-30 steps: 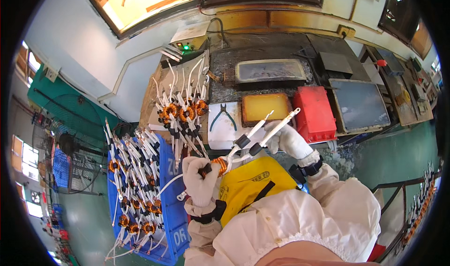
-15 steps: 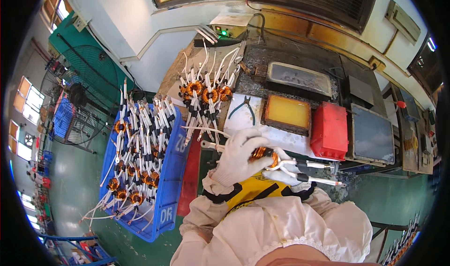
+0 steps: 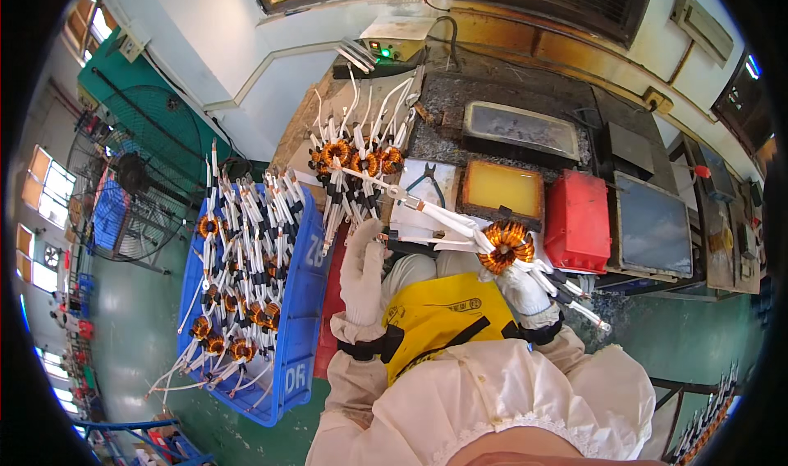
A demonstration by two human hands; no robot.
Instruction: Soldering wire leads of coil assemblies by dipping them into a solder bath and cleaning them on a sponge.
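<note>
right hand (image 3: 524,292) is gripping coil (image 3: 506,247) left of red box (image 3: 577,226), likely keeping white leads (image 3: 447,218) clear; left hand (image 3: 362,279) is sitting farther left, grip unclear.

The gloved right hand (image 3: 525,294) is holding a copper-wound ring coil (image 3: 506,246) with white leads (image 3: 447,217), while the gloved left hand (image 3: 361,276) is hovering near a lead's end. Similar coils (image 3: 242,350) are crowding a blue crate (image 3: 300,326).

head: left fisheye | from above, facing down | workbench (image 3: 525,84) near
</note>
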